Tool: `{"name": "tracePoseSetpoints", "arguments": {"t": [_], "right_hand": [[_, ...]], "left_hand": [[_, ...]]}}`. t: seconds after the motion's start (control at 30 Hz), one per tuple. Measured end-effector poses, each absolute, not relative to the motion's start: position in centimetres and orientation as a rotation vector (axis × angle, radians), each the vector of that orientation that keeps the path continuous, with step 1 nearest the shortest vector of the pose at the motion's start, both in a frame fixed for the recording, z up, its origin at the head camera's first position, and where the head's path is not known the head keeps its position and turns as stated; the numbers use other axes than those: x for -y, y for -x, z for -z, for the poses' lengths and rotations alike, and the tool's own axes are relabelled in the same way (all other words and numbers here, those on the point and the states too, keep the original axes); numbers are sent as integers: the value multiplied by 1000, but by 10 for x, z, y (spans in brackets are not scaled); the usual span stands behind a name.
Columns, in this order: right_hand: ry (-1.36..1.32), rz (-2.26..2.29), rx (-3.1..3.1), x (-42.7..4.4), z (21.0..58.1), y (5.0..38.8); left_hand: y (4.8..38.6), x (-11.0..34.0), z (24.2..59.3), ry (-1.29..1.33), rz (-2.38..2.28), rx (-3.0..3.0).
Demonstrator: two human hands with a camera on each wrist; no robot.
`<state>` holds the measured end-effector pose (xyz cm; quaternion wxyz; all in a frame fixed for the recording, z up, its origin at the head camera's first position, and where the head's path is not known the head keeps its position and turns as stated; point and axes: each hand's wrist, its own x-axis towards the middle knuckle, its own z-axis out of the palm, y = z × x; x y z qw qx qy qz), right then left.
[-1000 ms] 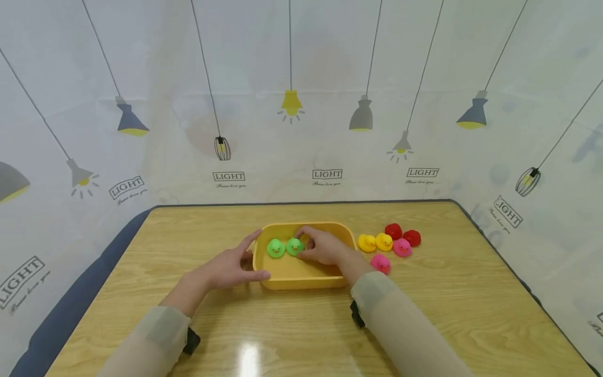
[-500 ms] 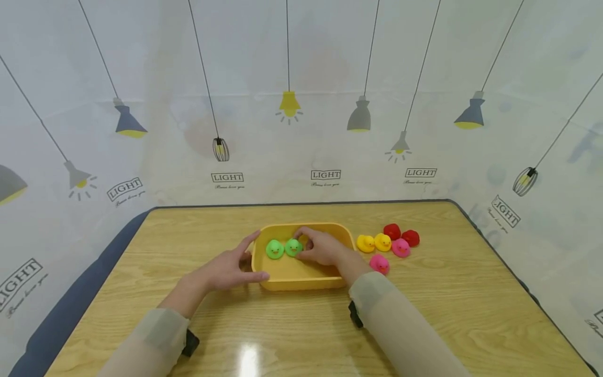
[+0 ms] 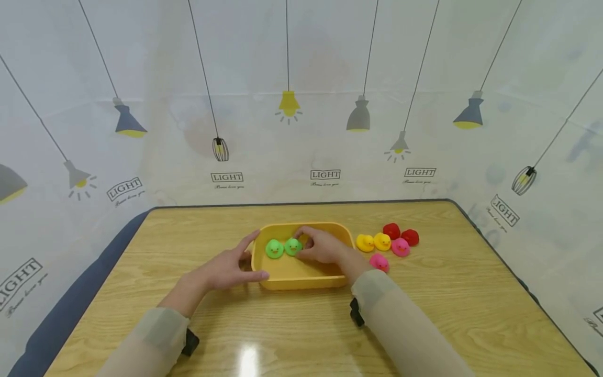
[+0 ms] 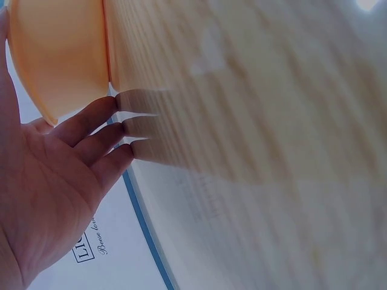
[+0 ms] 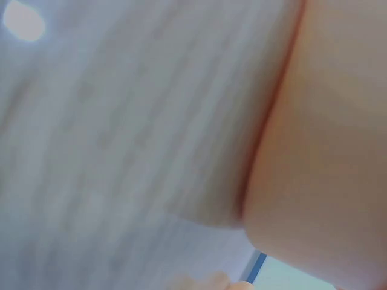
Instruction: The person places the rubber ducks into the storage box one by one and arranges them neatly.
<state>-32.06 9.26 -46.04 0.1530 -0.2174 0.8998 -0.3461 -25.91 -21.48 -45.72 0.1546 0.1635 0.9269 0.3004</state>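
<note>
In the head view, a yellow plastic tray [image 3: 301, 283] stands on the wooden table. Two green rubber ducks sit upright inside it: a left duck [image 3: 274, 249] and a right duck [image 3: 293, 246]. My right hand [image 3: 325, 247] reaches over the tray and pinches the right duck between thumb and fingers. Around the tray's left end, my left hand [image 3: 228, 269] is spread, its thumb at the near rim and index finger at the far rim. The left wrist view shows the other fingers [image 4: 100, 142] nearly straight, low beside the tray wall [image 4: 60, 54]. The right wrist view hides the duck behind the tray wall [image 5: 320, 151].
Right of the tray lie two yellow ducks [image 3: 373, 242], an upper pink duck [image 3: 400, 247], a lower pink duck [image 3: 379, 263] and two red ducks [image 3: 392, 230]. Wood table [image 3: 282, 335] surrounds the tray. A lamp-printed cloth [image 3: 273, 68] encloses the back and sides.
Both hands, the tray and the ducks hold the same arrangement. Only a slight shift of the head view shows.
</note>
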Motion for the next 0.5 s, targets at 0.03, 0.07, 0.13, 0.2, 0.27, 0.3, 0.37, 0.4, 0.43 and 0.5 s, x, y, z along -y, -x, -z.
{"name": "tracePoseSetpoints", "arguments": {"t": [0.03,0.07,0.13,0.2,0.27,0.3,0.37,0.4,0.43,0.5], "right_hand": [[619,1002,-2563,-93,459,321],[614,1014,-2547,-94,457,321],[597,1020,-2525,-95,454,321],[578,1011,-2518,-98,450,320],[580,989,-2543,-103,445,318],[587,975,-2557,-105,442,317],[620,963,-2587,-112,436,315],[643,958,-2604,-115,432,314],[669,961,-2618,-119,429,312],[710,988,-2629,-127,422,308]], "left_hand": [[259,215,457,-466,-862,-2655],[259,215,457,-463,-862,-2654],[259,215,457,-455,-862,-2653],[259,215,456,-449,-864,-2651],[258,214,456,-447,-865,-2651],[258,214,456,-446,-865,-2650],[258,213,455,-444,-865,-2653],[258,213,455,-443,-865,-2655],[257,213,455,-445,-866,-2656],[257,213,455,-448,-867,-2659]]}}
